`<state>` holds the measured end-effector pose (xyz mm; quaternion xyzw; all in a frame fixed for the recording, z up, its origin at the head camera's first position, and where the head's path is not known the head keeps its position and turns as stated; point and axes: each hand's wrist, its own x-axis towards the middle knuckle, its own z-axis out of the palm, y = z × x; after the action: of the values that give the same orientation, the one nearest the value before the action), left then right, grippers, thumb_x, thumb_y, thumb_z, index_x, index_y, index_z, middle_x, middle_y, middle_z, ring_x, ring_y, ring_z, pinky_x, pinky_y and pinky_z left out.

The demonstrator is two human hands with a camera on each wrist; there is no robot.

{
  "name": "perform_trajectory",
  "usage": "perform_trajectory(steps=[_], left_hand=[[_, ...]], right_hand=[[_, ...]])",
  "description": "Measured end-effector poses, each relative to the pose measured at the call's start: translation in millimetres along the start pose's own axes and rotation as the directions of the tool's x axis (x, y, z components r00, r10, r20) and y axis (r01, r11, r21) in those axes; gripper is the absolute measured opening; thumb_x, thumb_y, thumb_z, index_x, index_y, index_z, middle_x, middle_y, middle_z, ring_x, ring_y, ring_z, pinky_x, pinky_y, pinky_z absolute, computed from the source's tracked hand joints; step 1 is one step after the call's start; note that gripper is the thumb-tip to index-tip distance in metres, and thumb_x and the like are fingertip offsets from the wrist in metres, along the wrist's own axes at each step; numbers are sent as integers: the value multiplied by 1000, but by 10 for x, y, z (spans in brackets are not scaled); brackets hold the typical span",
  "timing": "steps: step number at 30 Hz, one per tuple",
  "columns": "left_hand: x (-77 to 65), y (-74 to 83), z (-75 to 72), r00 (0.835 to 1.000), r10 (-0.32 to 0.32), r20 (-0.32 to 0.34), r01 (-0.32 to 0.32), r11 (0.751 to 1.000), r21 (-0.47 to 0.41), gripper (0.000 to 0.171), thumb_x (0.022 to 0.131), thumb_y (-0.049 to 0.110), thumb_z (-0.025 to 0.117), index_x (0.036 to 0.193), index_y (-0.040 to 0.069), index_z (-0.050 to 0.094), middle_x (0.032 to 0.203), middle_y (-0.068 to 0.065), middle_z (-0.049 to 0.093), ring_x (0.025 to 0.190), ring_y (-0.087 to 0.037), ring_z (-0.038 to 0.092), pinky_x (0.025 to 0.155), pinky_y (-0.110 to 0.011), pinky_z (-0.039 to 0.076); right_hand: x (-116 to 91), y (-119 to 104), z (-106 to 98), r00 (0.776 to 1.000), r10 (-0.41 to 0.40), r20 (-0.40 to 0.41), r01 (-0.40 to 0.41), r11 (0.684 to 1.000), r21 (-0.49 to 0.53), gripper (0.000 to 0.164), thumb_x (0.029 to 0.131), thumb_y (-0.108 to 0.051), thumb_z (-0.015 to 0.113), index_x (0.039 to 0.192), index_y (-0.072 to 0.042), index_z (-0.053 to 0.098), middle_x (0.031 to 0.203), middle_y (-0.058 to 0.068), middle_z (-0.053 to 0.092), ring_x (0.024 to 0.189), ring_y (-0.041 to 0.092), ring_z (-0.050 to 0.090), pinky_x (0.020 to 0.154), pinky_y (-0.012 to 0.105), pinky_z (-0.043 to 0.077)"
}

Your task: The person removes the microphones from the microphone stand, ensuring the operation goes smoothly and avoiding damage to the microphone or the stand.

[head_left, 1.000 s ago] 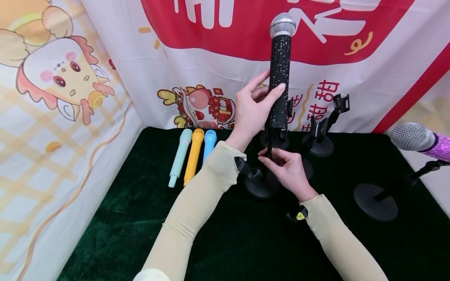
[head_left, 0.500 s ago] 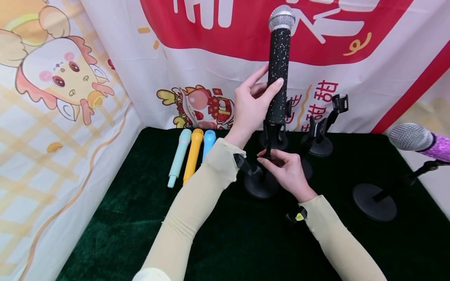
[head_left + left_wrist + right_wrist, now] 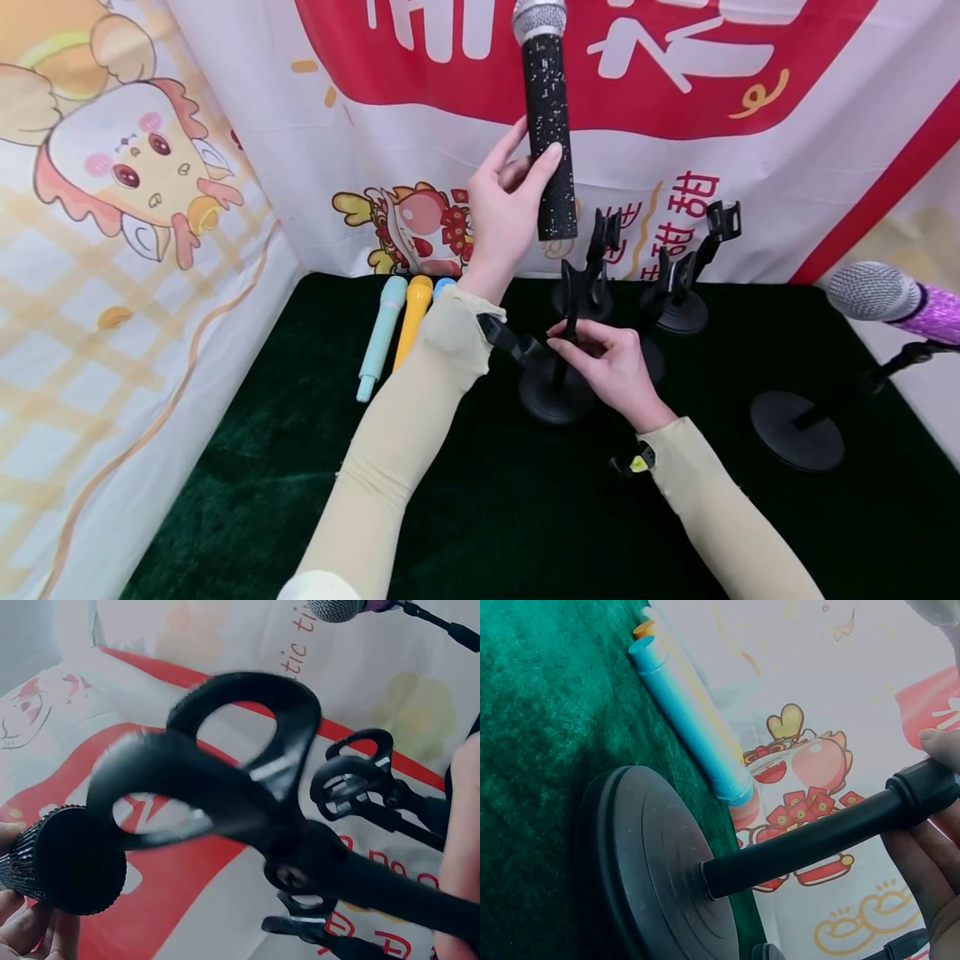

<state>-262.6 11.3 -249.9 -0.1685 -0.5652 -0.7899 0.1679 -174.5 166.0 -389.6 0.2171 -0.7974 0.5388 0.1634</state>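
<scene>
My left hand (image 3: 506, 200) grips a black speckled microphone (image 3: 551, 125) with a silver grille, thumb on one side and fingers round the other. The microphone is nearly upright, its lower end in the air above and left of a black stand's clip (image 3: 573, 283). In the left wrist view its flat bottom end (image 3: 81, 862) shows apart from the forked clip (image 3: 292, 765), which holds nothing. My right hand (image 3: 618, 362) pinches the stand's pole below the clip; the right wrist view shows the pole (image 3: 810, 841) rising from its round base (image 3: 667, 862), with fingers at the collar.
Mint (image 3: 382, 337), orange (image 3: 414, 317) and blue (image 3: 690, 720) microphones lie left on the green cloth (image 3: 262, 500). More black stands (image 3: 686, 308) stand behind and to the right. A purple microphone (image 3: 930, 308) sits on a stand at far right. A printed banner (image 3: 420, 142) hangs behind.
My left hand has lifted the black microphone up and left, out of the stand's clip, which now shows bare. My right hand has stayed on the pole.
</scene>
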Motion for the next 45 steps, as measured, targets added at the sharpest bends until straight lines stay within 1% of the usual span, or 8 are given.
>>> perform_trajectory(steps=[8,13,21,26,32,37,42,45], left_hand=[[-45,-111,-124,1000,-28,-7,29,998,61,52,96,15,74,145,12,59,116,-8,73,102,-18,70,88,-32,57],[-68,-166,-177,999,-45,-2,45,996,72,53,95,16,75,145,13,59,113,-8,74,101,-20,70,88,-33,57],[-131,-244,-297,994,-106,-30,108,989,104,53,93,21,78,143,15,60,115,-5,74,102,-18,70,89,-33,57],[-185,-341,-420,990,-130,-56,136,982,132,50,90,21,81,137,12,64,117,-2,73,104,-17,69,91,-32,56],[-265,-493,-566,988,-142,-68,152,971,185,49,88,19,84,133,11,67,116,-4,74,104,-18,69,91,-31,55],[-318,-614,-694,986,-147,-80,161,963,215,48,87,20,85,131,11,69,116,-5,74,103,-18,69,91,-31,55],[-382,-719,-833,985,-143,-99,165,951,264,47,87,22,85,130,14,71,118,-4,73,106,-17,69,95,-30,53],[-428,-772,-905,982,-157,-108,182,945,272,46,87,24,85,130,16,71,121,-2,72,107,-16,68,96,-30,52]], right_hand=[[-9,-2,4,1000,22,7,-22,1000,7,9,94,-8,75,103,-8,78,97,-3,76,76,14,68,68,31,57],[-6,-7,4,1000,4,-5,-4,1000,9,9,93,-7,76,102,-7,78,97,-1,76,79,14,70,68,31,58],[-11,-13,12,1000,-1,-13,1,1000,21,9,93,-5,76,102,-5,78,97,1,76,80,16,71,68,29,57],[-6,-17,18,1000,9,-12,-9,1000,20,10,93,-6,76,102,-4,78,97,1,76,79,16,70,67,26,56],[-3,-14,17,1000,9,-10,-9,1000,22,10,94,-6,75,103,-4,78,98,5,76,79,17,70,67,24,55],[1,-9,21,1000,8,-13,-7,1000,22,10,94,-7,75,103,-5,78,98,4,76,77,17,69,66,25,55],[-2,-15,24,1000,8,-10,-8,1000,24,10,93,-6,75,102,-4,78,99,5,76,79,17,69,67,28,56],[-6,-22,24,1000,10,-9,-10,1000,22,10,93,-6,76,102,-4,78,99,5,76,79,16,69,68,32,57]])
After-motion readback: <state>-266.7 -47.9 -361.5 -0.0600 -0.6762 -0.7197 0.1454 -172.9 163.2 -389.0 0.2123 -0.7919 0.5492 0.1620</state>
